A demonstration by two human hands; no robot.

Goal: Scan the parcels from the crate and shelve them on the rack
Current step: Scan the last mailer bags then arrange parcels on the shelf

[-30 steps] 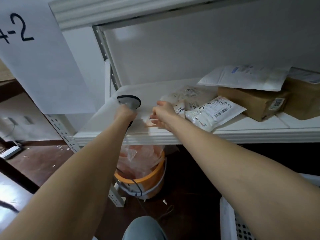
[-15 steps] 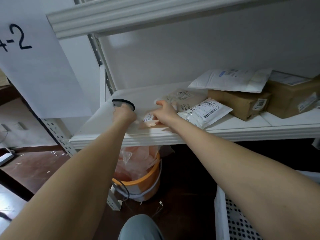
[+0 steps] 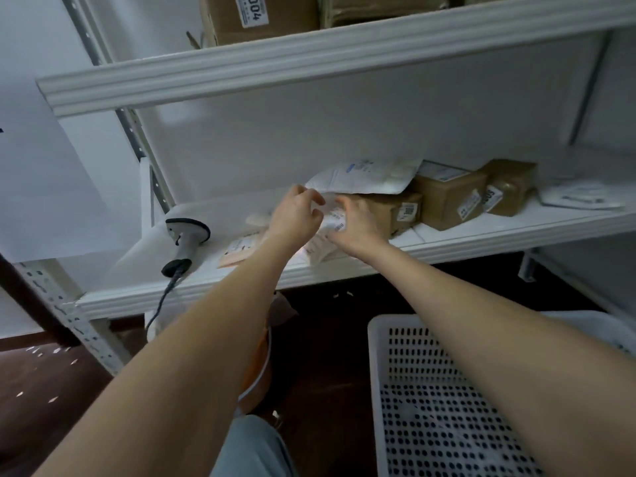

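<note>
White rack shelf [image 3: 499, 237]: left hand [image 3: 296, 215] and right hand [image 3: 354, 222] both pinch a white bag parcel [image 3: 321, 247], held against the brown box [image 3: 395, 211]. Left has let go of the scanner [image 3: 186, 235], now lying on the shelf; right has released the pink parcel [image 3: 237, 253], so that one looks shelved. Crate [image 3: 375, 373] sits below right

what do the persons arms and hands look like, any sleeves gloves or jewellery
The left forearm and right forearm are bare, with no sleeves in view. The left hand and right hand wear no gloves, and no watch, ring or bracelet is visible.
</note>
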